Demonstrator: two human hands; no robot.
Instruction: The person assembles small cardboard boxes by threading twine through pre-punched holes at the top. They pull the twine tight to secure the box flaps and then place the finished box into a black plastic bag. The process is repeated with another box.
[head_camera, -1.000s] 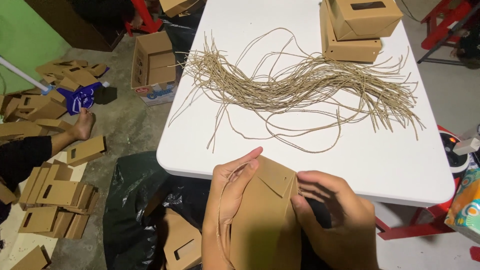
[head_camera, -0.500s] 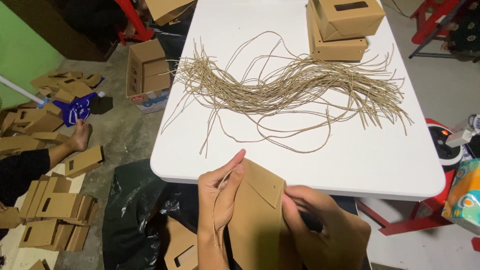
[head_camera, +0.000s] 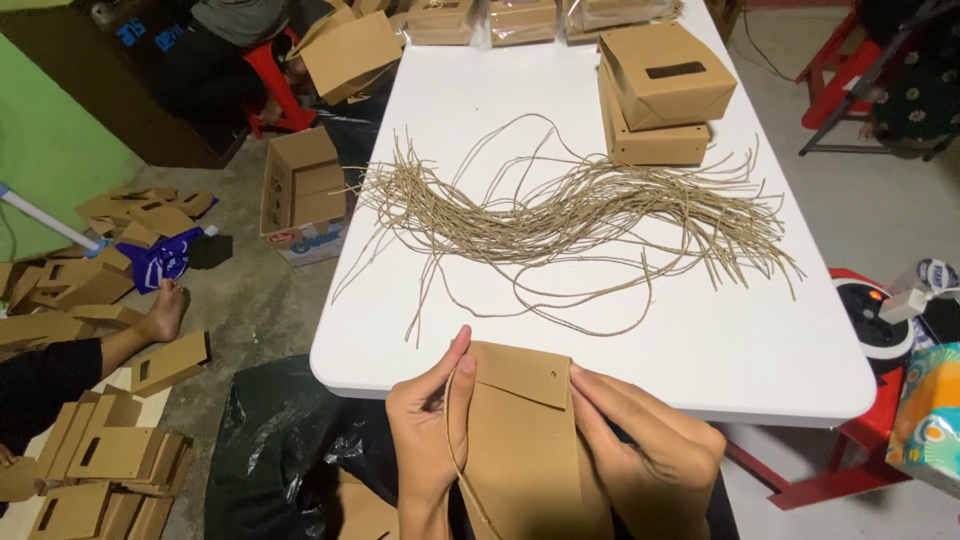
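Observation:
I hold a flat brown paper bag (head_camera: 525, 440) with a folded-over flap just below the near edge of the white table (head_camera: 700, 350). My left hand (head_camera: 428, 430) grips its left edge, and a thin paper string (head_camera: 457, 455) runs down between the fingers and the bag. My right hand (head_camera: 650, 450) holds the bag's right edge, fingertips against the flap. A loose pile of tan paper strings (head_camera: 570, 215) spreads across the middle of the table, apart from both hands.
Two brown boxes (head_camera: 660, 95) stand stacked at the table's far right. An open carton (head_camera: 300, 190) and many flat brown bags (head_camera: 90, 460) lie on the floor at left, beside another person's bare foot (head_camera: 160, 312). A black plastic sack (head_camera: 280, 450) is below the table.
The view has tilted up, showing more of the far table. My hands still hold the bag; the right fingers have slid up to the flap.

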